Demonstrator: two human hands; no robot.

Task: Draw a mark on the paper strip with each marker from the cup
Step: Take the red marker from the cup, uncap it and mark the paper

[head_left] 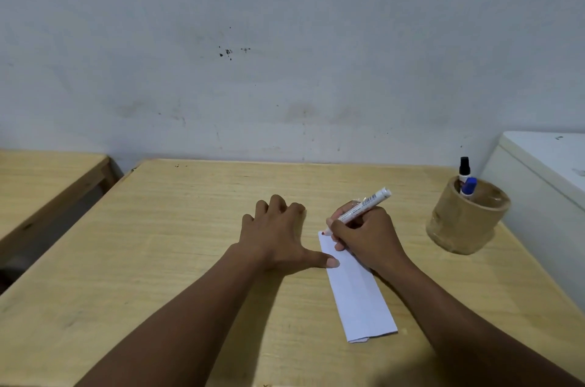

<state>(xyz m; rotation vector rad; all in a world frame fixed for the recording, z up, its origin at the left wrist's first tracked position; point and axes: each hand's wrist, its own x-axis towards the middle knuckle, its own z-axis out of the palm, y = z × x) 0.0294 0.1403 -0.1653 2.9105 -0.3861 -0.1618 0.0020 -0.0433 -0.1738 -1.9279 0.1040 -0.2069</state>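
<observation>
A folded white paper strip (357, 295) lies on the wooden table (190, 228), running from the middle toward the near edge. My right hand (367, 237) grips a white marker (361, 209) with a red tip touching the strip's far left corner. My left hand (278, 234) lies flat on the table with fingers spread, its thumb pressing the strip's left edge. A round wooden cup (462, 222) stands at the right and holds a black-capped marker (464, 168) and a blue-capped marker (468, 186).
A white cabinet or appliance (544, 171) stands against the table's right side, just behind the cup. A second wooden table (47, 177) sits to the left across a gap. A stained wall rises directly behind the table.
</observation>
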